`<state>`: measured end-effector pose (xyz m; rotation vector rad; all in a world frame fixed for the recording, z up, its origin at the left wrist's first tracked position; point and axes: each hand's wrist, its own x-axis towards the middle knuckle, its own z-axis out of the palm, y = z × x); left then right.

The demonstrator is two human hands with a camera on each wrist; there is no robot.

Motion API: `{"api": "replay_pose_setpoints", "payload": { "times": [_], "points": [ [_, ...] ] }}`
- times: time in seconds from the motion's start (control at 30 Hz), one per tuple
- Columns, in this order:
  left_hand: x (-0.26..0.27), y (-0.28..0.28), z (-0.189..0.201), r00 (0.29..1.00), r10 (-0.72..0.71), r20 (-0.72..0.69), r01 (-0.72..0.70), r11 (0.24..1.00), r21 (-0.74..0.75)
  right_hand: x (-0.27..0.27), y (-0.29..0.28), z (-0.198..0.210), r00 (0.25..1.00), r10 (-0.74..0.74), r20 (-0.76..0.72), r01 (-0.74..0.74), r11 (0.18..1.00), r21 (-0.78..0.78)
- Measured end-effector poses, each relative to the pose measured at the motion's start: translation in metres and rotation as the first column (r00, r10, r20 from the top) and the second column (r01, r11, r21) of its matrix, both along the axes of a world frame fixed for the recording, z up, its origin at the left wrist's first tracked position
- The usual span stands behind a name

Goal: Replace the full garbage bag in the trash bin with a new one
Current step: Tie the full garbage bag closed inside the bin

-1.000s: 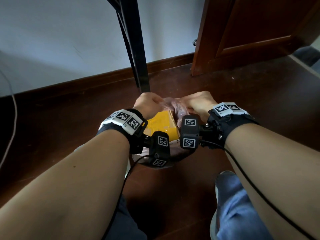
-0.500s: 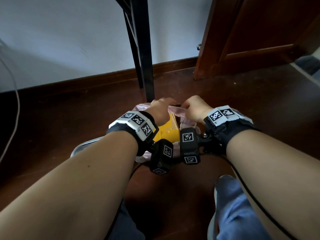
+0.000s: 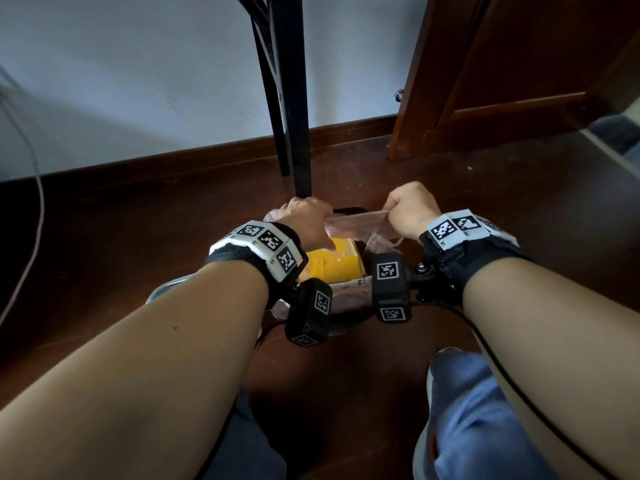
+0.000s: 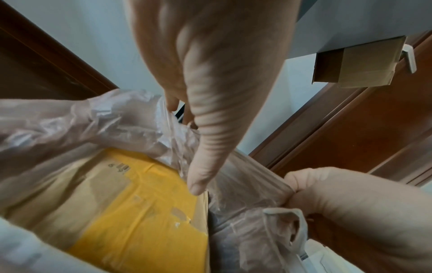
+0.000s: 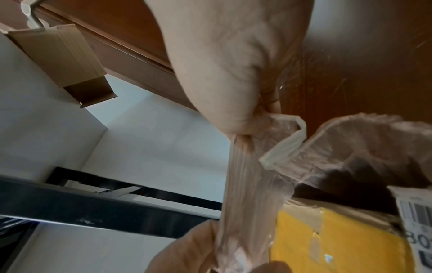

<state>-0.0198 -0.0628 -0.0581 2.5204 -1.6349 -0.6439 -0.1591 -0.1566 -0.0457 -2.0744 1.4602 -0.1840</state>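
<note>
Both hands are busy at the mouth of the garbage bag (image 3: 349, 230), and it looks like the tying-off step. Nearest to the person, the left hand (image 3: 306, 221) has its fingers curled into the gathered plastic on its side, the thumb (image 4: 205, 162) pointing down over the bag's contents; the right hand (image 3: 410, 211) is clenched in a fist around the opposite gather. Between the 2 fists a band of pale, translucent film is stretched taut.

The bag sits in the trash bin (image 3: 166, 289) on the dark wooden floor (image 3: 138, 220), between the person's wrists, and is filled with a yellow-taped cardboard box (image 3: 332, 268) bearing a barcode label (image 5: 415, 212). A handle loop (image 5: 287, 147) of the bag hangs free below the right fist.

To do this well, I would keep the pull even on both sides so the thin film twists rather than tears, and draw the 2 gathers up clear of the box's hard corner before crossing them. The loose loop should be caught in too, or the knot may slip.

Beyond the hands stands a black metal table leg (image 3: 294, 98), just past the bin, so lifting straight up seems safer than swinging forward. Farther back are the wall (image 3: 138, 81) and a brown wooden door (image 3: 519, 64).
</note>
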Motion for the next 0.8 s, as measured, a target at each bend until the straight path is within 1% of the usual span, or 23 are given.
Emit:
{"api": "replay_pose_setpoints", "payload": {
  "times": [0.1, 0.17, 0.23, 0.3, 0.4, 0.47, 0.57, 0.63, 0.7, 0.8],
  "points": [
    [0.007, 0.008, 0.004, 0.997, 0.041, -0.058, -0.042, 0.999, -0.017, -0.003, 0.0, 0.001, 0.998, -0.059, 0.02, 0.06, 0.998, -0.017],
    [0.011, 0.013, 0.006, 0.994, 0.069, -0.09, -0.072, 0.997, -0.026, -0.001, 0.003, 0.004, 0.999, -0.039, -0.005, 0.039, 0.999, -0.027],
    [0.015, 0.021, 0.009, 0.987, 0.09, -0.132, -0.098, 0.994, -0.055, 0.005, 0.007, 0.007, 0.998, 0.056, -0.041, -0.058, 0.998, -0.04],
    [0.017, 0.028, 0.012, 0.981, 0.098, -0.168, -0.115, 0.989, -0.092, 0.015, 0.016, 0.01, 0.982, 0.171, -0.08, -0.171, 0.985, 0.004],
    [0.019, 0.037, 0.013, 0.972, 0.111, -0.207, -0.143, 0.979, -0.145, 0.03, 0.035, 0.016, 0.927, 0.348, -0.137, -0.346, 0.937, 0.043],
    [0.019, 0.042, 0.013, 0.971, 0.121, -0.204, -0.157, 0.972, -0.173, 0.038, 0.051, 0.018, 0.882, 0.425, -0.205, -0.431, 0.902, 0.014],
    [0.018, 0.05, 0.015, 0.976, 0.122, -0.179, -0.157, 0.968, -0.194, 0.045, 0.071, 0.019, 0.815, 0.494, -0.303, -0.538, 0.839, -0.08],
    [0.018, 0.055, 0.016, 0.979, 0.121, -0.166, -0.152, 0.97, -0.19, 0.049, 0.079, 0.019, 0.804, 0.518, -0.292, -0.568, 0.815, -0.118],
    [0.02, 0.06, 0.015, 0.983, 0.102, -0.151, -0.128, 0.977, -0.172, 0.05, 0.081, 0.019, 0.813, 0.529, -0.243, -0.566, 0.816, -0.118],
    [0.03, 0.069, 0.01, 0.993, 0.068, -0.095, -0.078, 0.991, -0.107, 0.052, 0.08, 0.017, 0.807, 0.564, -0.174, -0.588, 0.796, -0.143]
  ]
}}
